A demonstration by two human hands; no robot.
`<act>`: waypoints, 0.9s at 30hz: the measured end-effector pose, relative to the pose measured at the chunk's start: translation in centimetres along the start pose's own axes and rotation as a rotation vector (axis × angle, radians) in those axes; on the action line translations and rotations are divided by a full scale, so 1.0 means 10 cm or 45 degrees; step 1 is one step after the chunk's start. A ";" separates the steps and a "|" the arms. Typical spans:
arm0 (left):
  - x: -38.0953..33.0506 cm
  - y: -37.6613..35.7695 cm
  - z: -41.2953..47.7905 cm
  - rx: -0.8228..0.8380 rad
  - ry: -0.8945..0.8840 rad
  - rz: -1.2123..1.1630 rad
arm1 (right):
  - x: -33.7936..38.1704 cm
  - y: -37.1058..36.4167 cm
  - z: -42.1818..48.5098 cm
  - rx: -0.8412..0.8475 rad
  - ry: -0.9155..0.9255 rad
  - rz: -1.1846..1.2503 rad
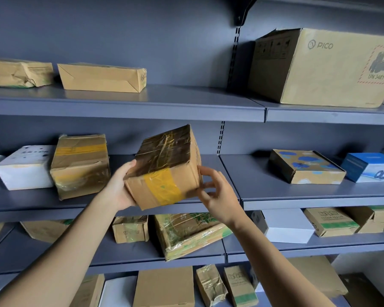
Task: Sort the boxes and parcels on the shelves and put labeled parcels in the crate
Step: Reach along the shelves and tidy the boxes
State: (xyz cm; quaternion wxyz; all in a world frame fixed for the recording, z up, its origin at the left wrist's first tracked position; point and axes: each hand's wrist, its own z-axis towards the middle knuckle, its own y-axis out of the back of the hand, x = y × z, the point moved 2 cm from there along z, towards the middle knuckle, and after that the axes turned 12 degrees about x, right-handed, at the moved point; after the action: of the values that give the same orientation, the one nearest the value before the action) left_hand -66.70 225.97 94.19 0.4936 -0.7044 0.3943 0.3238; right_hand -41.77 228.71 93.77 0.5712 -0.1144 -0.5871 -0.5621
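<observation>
**Taped Box: Grip and Handling**

The left hand (120, 191) grips the box (164, 173) at its lower left side. The thumb lies on the near edge and the other fingers are hidden behind the box. The right hand (217, 193) is spread and loose. Its fingers (205, 171) touch the right face but clasp nothing.

The box is held tilted in the air between the two sets of fingers, in front of the middle shelf (253, 178).

Since one hand carries most of it, the box is probably light. The cardboard looks stiff but creased. The glossy wrap above the left thumb and the yellow tape (162, 187) between the hands are likely slippery. Take hold on bare cardboard at opposite side faces. No label shows on the visible faces.

Beyond the left fingers, a second taped box (80, 165) stands on the shelf.
</observation>
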 end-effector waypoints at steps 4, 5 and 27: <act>0.02 0.13 0.00 0.056 -0.100 -0.144 | 0.04 -0.01 -0.02 0.093 0.015 0.018; 0.02 0.12 -0.01 0.073 -0.109 -0.153 | 0.04 -0.02 -0.02 0.088 0.015 0.013; 0.04 -0.58 -0.15 -0.115 -0.211 0.213 | -0.05 -0.01 0.13 -0.324 0.254 -1.007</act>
State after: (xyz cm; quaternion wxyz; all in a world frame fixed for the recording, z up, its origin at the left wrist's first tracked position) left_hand -61.30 225.66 96.89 0.4636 -0.6613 0.3945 0.4384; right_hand -42.40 229.99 93.72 0.3471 0.1050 -0.4538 -0.8140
